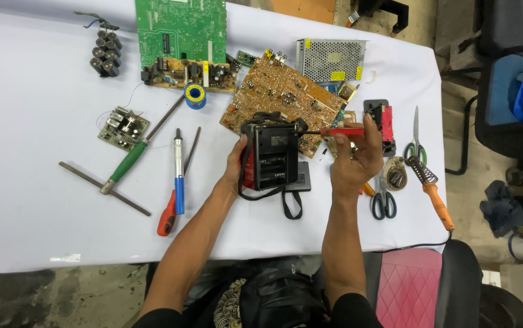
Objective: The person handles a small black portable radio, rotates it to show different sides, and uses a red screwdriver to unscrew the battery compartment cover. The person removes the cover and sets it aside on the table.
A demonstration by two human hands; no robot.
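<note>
My left hand (pixel 235 165) grips the left side of a small black and red box-shaped device (pixel 271 155) with a black strap, held upright over the white table (pixel 30 200). A red-handled screwdriver (pixel 341 131) is pinched in my right hand (pixel 355 159), and its thin shaft points left to the device's upper right corner. Under the device lies a flat dark panel (pixel 303 179).
Circuit boards lie behind: a brown board (pixel 285 97), a green board (pixel 180 27) and a small board (pixel 123 127). Left are a green-handled tool (pixel 129 160), blue tool (pixel 178 176) and orange-handled screwdriver (pixel 167 217). Right are scissors (pixel 384 197), a soldering iron (pixel 434 191), pliers (pixel 415 143).
</note>
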